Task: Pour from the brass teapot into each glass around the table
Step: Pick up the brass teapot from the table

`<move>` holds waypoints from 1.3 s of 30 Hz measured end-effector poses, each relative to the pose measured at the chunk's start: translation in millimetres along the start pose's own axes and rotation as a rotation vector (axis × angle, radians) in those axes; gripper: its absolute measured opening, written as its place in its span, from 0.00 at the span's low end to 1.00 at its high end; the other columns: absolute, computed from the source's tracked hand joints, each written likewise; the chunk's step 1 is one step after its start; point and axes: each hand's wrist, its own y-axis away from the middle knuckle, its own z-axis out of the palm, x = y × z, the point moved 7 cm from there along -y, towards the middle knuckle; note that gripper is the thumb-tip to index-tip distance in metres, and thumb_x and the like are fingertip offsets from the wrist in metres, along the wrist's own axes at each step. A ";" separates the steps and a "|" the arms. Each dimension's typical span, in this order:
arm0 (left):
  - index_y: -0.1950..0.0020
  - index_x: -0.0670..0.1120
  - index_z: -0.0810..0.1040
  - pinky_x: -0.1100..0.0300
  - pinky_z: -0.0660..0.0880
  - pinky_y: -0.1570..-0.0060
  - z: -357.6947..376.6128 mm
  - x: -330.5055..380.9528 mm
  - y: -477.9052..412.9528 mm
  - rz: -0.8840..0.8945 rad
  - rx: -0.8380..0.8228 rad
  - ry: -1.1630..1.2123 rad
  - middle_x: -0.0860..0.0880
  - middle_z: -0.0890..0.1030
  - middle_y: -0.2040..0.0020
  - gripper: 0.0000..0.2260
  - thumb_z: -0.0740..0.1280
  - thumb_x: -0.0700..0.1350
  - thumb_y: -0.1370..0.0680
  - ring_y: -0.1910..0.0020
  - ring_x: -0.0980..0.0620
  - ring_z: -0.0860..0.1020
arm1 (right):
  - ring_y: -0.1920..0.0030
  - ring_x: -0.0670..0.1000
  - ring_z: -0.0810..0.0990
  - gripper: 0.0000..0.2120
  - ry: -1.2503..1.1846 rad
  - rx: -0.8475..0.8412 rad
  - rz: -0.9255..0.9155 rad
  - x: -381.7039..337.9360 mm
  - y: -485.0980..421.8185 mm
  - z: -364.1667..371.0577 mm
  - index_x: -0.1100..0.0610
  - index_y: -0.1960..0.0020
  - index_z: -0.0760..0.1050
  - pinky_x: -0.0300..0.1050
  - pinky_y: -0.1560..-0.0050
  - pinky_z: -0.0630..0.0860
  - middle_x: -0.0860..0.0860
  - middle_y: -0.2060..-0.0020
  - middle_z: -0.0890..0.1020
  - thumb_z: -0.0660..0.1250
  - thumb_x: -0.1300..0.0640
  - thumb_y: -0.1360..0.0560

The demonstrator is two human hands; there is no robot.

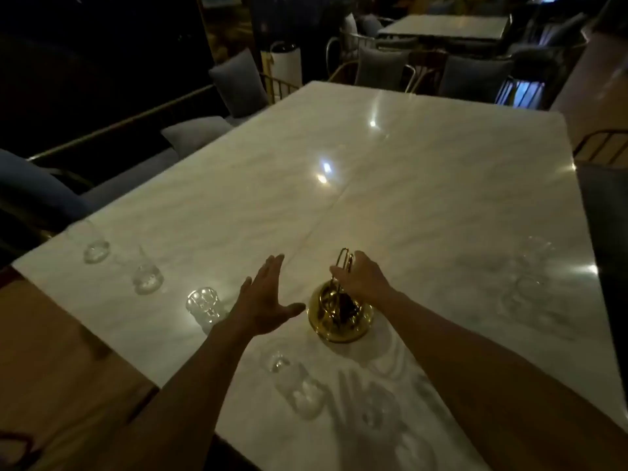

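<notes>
The brass teapot point(339, 312) stands on the white marble table point(390, 185) near its front edge. My right hand point(362, 275) is closed around the pot's upright wire handle. Just left of the pot my left hand point(263, 299) hovers flat, fingers spread, holding nothing. Clear glasses stand along the left edge: one far left point(97, 249), one beside it point(146, 278), one by my left wrist point(203, 305). More glasses point(299, 389) stand in front of the pot between my arms. Faint glasses point(530, 266) show at the right edge.
Grey cushioned seats point(238, 83) and a bench line the table's left and far sides. A wooden surface point(61, 362) adjoins the table at the lower left. A second marble table point(445, 27) with chairs stands behind.
</notes>
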 end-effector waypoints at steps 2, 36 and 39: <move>0.19 0.48 0.44 0.45 0.51 0.22 12.2 0.4 -3.3 -0.015 -0.030 0.012 0.47 0.49 0.18 0.47 0.72 0.57 0.26 0.20 0.48 0.50 | 0.42 0.57 0.78 0.29 -0.067 0.009 0.037 4.6 -4.1 7.8 0.62 0.34 0.68 0.51 0.44 0.76 0.59 0.40 0.77 0.66 0.42 0.26; 0.21 0.52 0.54 0.49 0.73 0.33 7.6 94.9 -3.5 0.518 -0.100 0.155 0.51 0.69 0.26 0.54 0.83 0.52 0.39 0.30 0.47 0.72 | 0.67 0.51 0.77 0.14 -0.416 0.294 -0.134 -63.8 76.3 -90.7 0.59 0.59 0.74 0.46 0.65 0.79 0.54 0.66 0.76 0.59 0.55 0.19; 0.22 0.53 0.56 0.51 0.77 0.38 -0.8 119.4 10.0 0.647 -0.096 0.163 0.49 0.71 0.29 0.52 0.83 0.49 0.39 0.34 0.48 0.76 | 0.68 0.51 0.77 0.14 -0.385 0.379 -0.159 -71.8 109.8 -110.7 0.60 0.62 0.75 0.49 0.66 0.78 0.56 0.67 0.77 0.60 0.55 0.21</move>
